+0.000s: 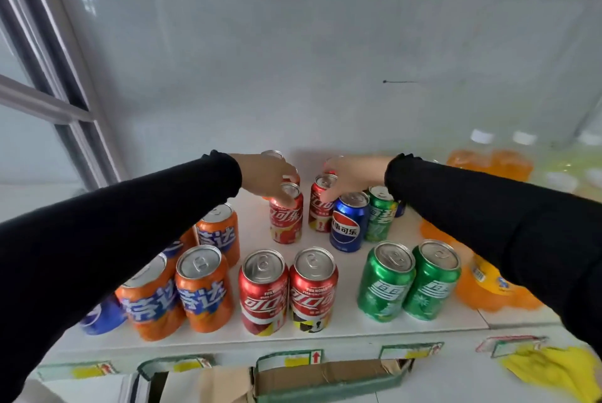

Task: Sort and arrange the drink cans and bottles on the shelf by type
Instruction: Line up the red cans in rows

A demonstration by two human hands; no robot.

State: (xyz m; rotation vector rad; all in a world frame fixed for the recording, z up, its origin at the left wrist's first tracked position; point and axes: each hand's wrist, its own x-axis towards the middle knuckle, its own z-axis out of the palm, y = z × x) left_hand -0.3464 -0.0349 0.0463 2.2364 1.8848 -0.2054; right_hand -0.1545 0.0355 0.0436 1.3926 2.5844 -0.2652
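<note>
On the white shelf (345, 326) stand drink cans in loose groups. My left hand (265, 177) grips the top of a red cola can (286, 220) in the middle row. Just to its right, my right hand (353, 177) closes on the top of a second red cola can (320, 212). More can tops show behind both hands, partly hidden. At the front stand two red cola cans (263, 292), two green Sprite cans (386, 282) and orange Fanta cans (203, 288). A blue Pepsi can (348, 223) and another green can (379, 213) stand beside the right hand.
Orange drink bottles (488, 288) lie under my right sleeve, with more orange and yellow bottles (492, 161) at the back right. Another blue can (101, 318) sits at the far left. A cardboard box (325, 373) and yellow cloth (553, 370) lie below the shelf edge.
</note>
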